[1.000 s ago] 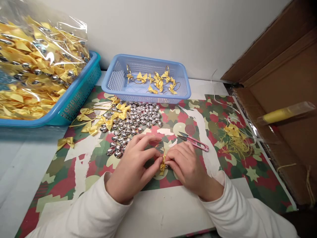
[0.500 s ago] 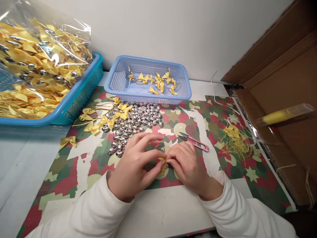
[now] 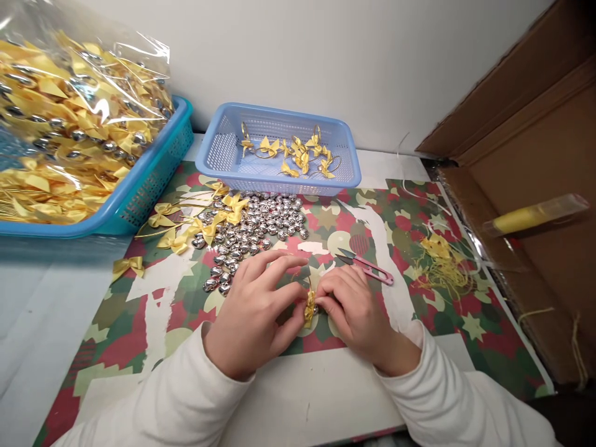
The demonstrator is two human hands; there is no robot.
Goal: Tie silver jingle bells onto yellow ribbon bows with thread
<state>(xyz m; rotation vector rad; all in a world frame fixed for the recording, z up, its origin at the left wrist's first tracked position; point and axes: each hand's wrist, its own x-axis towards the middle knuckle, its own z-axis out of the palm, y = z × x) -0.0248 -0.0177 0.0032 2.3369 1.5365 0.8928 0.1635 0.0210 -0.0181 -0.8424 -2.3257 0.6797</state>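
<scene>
Through the head view, I locate the yellow bow (image 3: 309,316) between my two hands, above the patterned sheet (image 3: 326,217). It lies just to the right of the left thumb and forefinger, and just to the left of the right fingertips.

The bow's long axis runs roughly near-to-far. Its ribbon tail points toward me; the gold wire (image 3: 310,284) extends from the far end, away from me. A small silver bead (image 3: 316,309) sits at the bow's right side.

Left hand (image 3: 258,313): thumb and forefinger clamped on the bow's left edge, other fingers spread. Right hand (image 3: 357,310): thumb and forefinger together beside the bow; I cannot tell what is between them.

The pink-handled snips (image 3: 375,272) lie beyond the right hand. Loose silver beads (image 3: 261,217) lie beyond the left hand, near the blue basket (image 3: 279,182).
</scene>
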